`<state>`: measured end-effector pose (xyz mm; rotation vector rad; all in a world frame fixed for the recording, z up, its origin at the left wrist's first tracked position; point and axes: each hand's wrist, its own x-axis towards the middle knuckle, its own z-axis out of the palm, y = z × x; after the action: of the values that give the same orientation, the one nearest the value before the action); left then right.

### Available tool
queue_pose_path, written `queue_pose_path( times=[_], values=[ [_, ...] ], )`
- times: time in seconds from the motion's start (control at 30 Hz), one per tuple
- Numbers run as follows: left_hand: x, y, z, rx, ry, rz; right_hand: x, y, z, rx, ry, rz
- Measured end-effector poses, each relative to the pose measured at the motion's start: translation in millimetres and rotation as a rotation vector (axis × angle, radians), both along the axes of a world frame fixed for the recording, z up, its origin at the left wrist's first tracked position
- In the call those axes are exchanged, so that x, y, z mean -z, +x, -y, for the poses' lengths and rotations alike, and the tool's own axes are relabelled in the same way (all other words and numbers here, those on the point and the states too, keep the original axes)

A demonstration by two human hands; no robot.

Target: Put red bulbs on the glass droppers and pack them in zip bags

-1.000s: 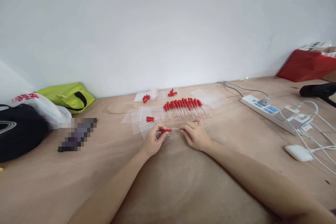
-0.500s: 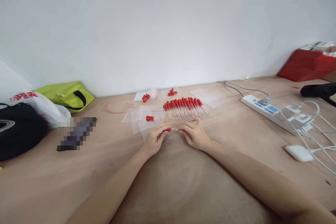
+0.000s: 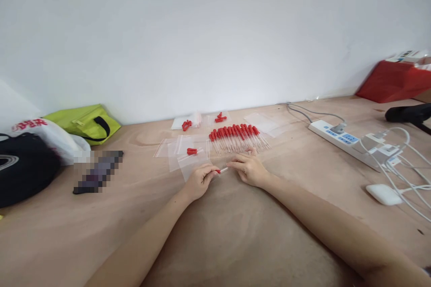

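My left hand (image 3: 201,181) is closed on a red rubber bulb (image 3: 218,171), whose tip shows past the fingertips. A thin clear tube (image 3: 224,169) runs from the bulb toward my right hand (image 3: 248,169), which pinches its other end. Beyond my hands lies a row of clear droppers with red bulbs (image 3: 235,132), side by side, bulbs away from me. Loose red bulbs (image 3: 191,151) rest on clear zip bags (image 3: 183,160) to the left. More red bulbs (image 3: 186,125) and others (image 3: 220,117) lie farther back near the wall.
On the left are a yellow-green pouch (image 3: 84,122), a white plastic bag (image 3: 55,136), a black bag (image 3: 28,170) and a blurred dark object (image 3: 99,172). To the right are a white power strip (image 3: 333,136), cables, a white charger (image 3: 384,194) and a red bag (image 3: 390,81).
The bulb and tube between my hands have dropped slightly and tilted, the tube now sloping up to the right. My fingertips have shifted slightly, and the tube shows more clearly.
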<state>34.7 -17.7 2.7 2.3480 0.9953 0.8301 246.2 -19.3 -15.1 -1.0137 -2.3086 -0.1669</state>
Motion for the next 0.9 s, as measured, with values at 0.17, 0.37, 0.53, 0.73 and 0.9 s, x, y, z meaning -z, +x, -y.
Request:
queue_pose_path(
  times=[0.17, 0.37, 0.53, 0.73, 0.9],
  values=[
    [-0.2, 1.5, 0.2, -0.020, 0.027, 0.011, -1.7, -3.0, 3.1, 0.033, 0.041, 0.030],
    [0.7, 2.6, 1.1, -0.065, 0.114, 0.018, -3.4, -5.7, 4.4, 0.019, 0.000, 0.024],
    [3.1, -0.1, 0.3, -0.055, 0.195, -0.035, -4.1, -6.5, 5.8, 0.011, -0.064, 0.050],
    [3.2, 0.4, 1.8, -0.017, 0.318, -0.065, -4.4, -10.8, 12.2, -0.011, -0.089, 0.026],
    [3.3, 2.5, 2.2, 0.021, 0.369, -0.044, -5.8, -17.2, 15.8, -0.010, -0.088, -0.008]
  ],
)
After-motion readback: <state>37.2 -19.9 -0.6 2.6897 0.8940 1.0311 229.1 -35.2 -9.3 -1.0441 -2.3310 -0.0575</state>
